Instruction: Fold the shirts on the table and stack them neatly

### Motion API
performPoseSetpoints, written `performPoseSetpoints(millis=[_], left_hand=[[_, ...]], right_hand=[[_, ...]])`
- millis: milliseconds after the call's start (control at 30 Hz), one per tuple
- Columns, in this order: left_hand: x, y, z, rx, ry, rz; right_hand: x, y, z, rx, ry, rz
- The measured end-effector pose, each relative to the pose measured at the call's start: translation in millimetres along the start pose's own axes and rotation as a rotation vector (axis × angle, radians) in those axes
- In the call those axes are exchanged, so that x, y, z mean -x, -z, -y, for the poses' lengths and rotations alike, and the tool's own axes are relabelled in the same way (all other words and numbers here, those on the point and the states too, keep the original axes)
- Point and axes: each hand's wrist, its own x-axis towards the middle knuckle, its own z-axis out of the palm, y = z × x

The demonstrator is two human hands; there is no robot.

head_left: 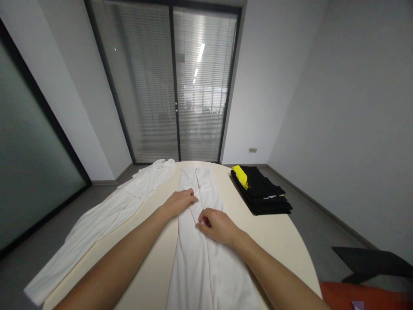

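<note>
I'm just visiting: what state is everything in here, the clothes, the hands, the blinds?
Left hand: fingers curled, over the middle white garment; grip unclear.
Right hand: fingers curled there too; grip unclear.
Middle white garment: laid lengthwise, creased.
Far-left white garment: stretched out, wrinkled.
Black fabric stack: folded, layered.
Yellow fabric: lying atop the stack.
Blinds: lowered.

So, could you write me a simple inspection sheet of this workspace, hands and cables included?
Surface: pale table with a curved edge.
Job's things: white garment laid lengthwise down the middle; second white garment along the left side.
Clutter: folded black stack on the right, a yellow piece on it.
Hands: left hand and right hand at the middle garment, fingers bent; grip unclear.
Cables: nothing seen.
Surroundings: glazed partition with blinds ahead, plain wall at right, something orange lower right.
</note>
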Motion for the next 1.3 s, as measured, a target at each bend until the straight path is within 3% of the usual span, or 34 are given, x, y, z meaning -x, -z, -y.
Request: performPoseSetpoints(millis=[167,400,667,800,933,1133,1200,1300], left_hand=[[-16.6,-2.3,2.8,-0.197,-0.047,-0.064],[-19.2,-1.0,-6.9,-0.278,-0.018,-0.183],[-17.1,-44.2,-11.6,-0.184,0.056,-0.336],[-3.2,-53.7,-3.4,-0.114,0.019,-0.357],[20.0,-54.8,-5.5,-0.086,-0.079,-0.272],[46.4,-53.6,-27.8,-0.071,-0.079,-0.266],[49.6,-56.6,-28.8,-0.075,-0.065,-0.312],[50.2,-62.4,-21.4,-0.087,-0.038,-0.398]], right_hand=[[-0.4,-1.7,1.0,0.041,-0.049,0.014],[1.0,-0.1,2.8,0.023,-0.054,0.019],[0.8,-0.4,-2.9,0.01,-0.032,0.043],[1.1,1.7,-6.4,-0.023,0.022,0.079],[3.0,10.2,-6.4,-0.088,0.06,0.207],[7.1,18.8,-4.7,-0.387,0.034,0.57],[5.9,18.7,-7.1,-0.386,0.025,0.454],[0.4,16.1,-15.9,-0.189,-0.053,0.064]])
